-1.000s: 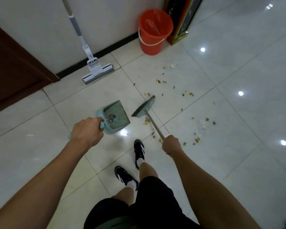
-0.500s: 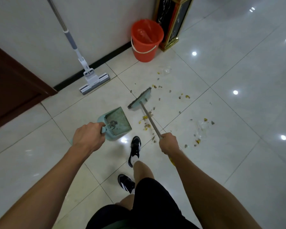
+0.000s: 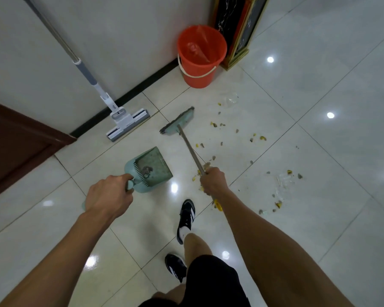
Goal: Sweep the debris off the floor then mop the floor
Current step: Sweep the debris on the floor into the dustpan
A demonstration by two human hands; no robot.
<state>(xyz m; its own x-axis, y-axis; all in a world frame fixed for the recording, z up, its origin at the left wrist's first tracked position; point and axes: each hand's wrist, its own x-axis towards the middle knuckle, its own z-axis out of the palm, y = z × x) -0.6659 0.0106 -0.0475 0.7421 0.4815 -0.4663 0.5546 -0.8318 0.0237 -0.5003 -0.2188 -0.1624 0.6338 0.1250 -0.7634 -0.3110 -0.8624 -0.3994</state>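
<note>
Broom now reaches farther toward the wall than 1 second ago, gripped by right hand. Left hand holds dustpan. Debris still scattered rightward; mop untouched. Sweeping incomplete.

Even, fairly bright indoor light falls from above; small round lamp glints dot the glossy floor. Shadows are faint and soft. Wide-angle bending curves the tile lines and the wall toward the edges. Focus is slightly soft throughout, with the far debris smeared.
</note>
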